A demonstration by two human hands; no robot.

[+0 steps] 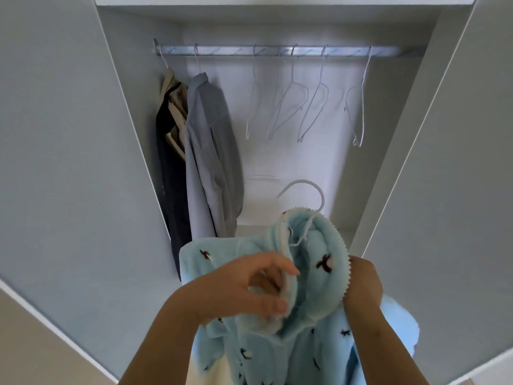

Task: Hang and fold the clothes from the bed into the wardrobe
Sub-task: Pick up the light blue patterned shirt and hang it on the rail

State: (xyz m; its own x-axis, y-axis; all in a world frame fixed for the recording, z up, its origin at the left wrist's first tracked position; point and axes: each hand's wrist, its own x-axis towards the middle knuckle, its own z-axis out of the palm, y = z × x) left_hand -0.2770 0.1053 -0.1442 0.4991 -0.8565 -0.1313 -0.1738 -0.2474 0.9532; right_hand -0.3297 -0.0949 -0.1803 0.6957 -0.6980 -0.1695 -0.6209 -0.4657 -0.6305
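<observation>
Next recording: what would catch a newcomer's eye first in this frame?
The blue fleece garment with dark motifs sits low in the centre, gripped by the left hand and right hand, with a white hanger hook poking out above its collar. Behind it, the wardrobe rail carries empty white hangers on the right and two hung garments on the left.

The fleece garment (319,273) is pale sky blue, scattered with small dark motifs. They are brown-black with a touch of white and are perhaps little birds, though blur leaves the shape unsure. Its front edge carries a white trim. The hanger (305,187) is white, as are the empty hangers (291,107). The rail (277,50) is silvery with faint bluish print. The shirt (211,151) is plain mid-grey, and the hung garment (172,129) at the far end is two-toned — beige over near-black. The wardrobe (125,107) is pale grey-white throughout.
</observation>
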